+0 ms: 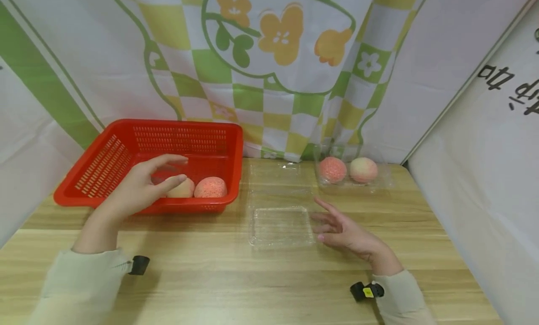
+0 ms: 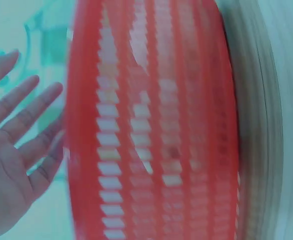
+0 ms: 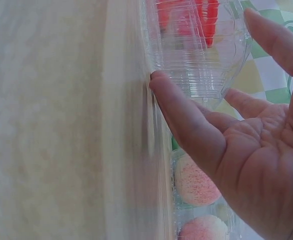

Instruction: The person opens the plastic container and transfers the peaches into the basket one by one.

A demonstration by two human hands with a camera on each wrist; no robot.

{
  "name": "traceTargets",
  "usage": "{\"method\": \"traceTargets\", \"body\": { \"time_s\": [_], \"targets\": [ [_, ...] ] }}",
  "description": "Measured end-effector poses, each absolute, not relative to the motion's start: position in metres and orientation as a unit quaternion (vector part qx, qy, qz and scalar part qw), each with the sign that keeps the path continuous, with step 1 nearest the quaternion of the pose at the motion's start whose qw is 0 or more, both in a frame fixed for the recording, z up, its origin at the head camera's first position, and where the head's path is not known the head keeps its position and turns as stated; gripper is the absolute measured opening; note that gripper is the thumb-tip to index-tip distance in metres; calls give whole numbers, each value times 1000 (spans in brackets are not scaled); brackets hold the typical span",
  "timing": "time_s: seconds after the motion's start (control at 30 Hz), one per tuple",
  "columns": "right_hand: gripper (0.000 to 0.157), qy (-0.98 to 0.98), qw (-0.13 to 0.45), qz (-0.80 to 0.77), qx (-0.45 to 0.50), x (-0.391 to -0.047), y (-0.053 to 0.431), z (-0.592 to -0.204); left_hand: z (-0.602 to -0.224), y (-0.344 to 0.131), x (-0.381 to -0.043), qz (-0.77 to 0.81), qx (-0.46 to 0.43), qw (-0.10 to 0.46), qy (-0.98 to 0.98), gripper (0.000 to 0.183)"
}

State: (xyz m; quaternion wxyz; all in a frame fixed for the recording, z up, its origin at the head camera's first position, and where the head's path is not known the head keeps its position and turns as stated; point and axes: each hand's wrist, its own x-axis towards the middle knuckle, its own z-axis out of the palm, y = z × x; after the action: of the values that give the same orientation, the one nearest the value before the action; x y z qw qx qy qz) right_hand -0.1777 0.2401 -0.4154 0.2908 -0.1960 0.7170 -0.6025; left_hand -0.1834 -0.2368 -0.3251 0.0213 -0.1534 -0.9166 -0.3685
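My left hand (image 1: 141, 182) reaches over the front rim of a red perforated plastic basket (image 1: 237, 161), fingers spread and holding nothing. Beside its fingertips in the basket sit a cream-and-pink ball (image 1: 182, 189), partly hidden by the thumb, and a speckled pink ball (image 1: 211, 188). The left wrist view has the palm (image 2: 6, 165) facing the basket's slotted side, blurred. My right hand (image 1: 347, 233) is at the right side of a clear hinged plastic box (image 1: 283, 226), which lies with its lid raised. Its fingers are loosely extended, fingertips right at the box's edge in the right wrist view.
Behind the right hand stands another clear plastic box (image 1: 383, 182) holding a pink ball (image 1: 332, 170) and a cream-and-pink ball (image 1: 364, 170). A checked, flowered curtain (image 1: 269, 100) hangs along the table's back edge. White walls flank the wooden table (image 1: 236, 283).
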Motion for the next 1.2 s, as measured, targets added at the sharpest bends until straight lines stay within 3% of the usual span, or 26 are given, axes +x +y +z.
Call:
{"method": "traceTargets", "body": {
  "time_s": [0.17, 0.4, 0.8, 0.97, 1.2],
  "targets": [
    [93, 716, 293, -602, -197, -177, 239, -414, -318, -205, -163, -405, -201, 44, -891, 36],
    [91, 720, 292, -595, -204, -178, 240, -416, -339, -169, -152, -441, -259, -14, -859, 36],
    [90, 728, 282, -589, -208, -178, 241, -415, -383, -133, -141, -461, -232, -67, -854, 58],
    [91, 729, 283, -588, -208, -179, 240, -415, -396, -121, -137, -487, -183, -84, -850, 73],
    [93, 727, 285, -589, -207, -178, 239, -414, -403, -110, -143, -511, -119, -115, -843, 81]
  ]
}}
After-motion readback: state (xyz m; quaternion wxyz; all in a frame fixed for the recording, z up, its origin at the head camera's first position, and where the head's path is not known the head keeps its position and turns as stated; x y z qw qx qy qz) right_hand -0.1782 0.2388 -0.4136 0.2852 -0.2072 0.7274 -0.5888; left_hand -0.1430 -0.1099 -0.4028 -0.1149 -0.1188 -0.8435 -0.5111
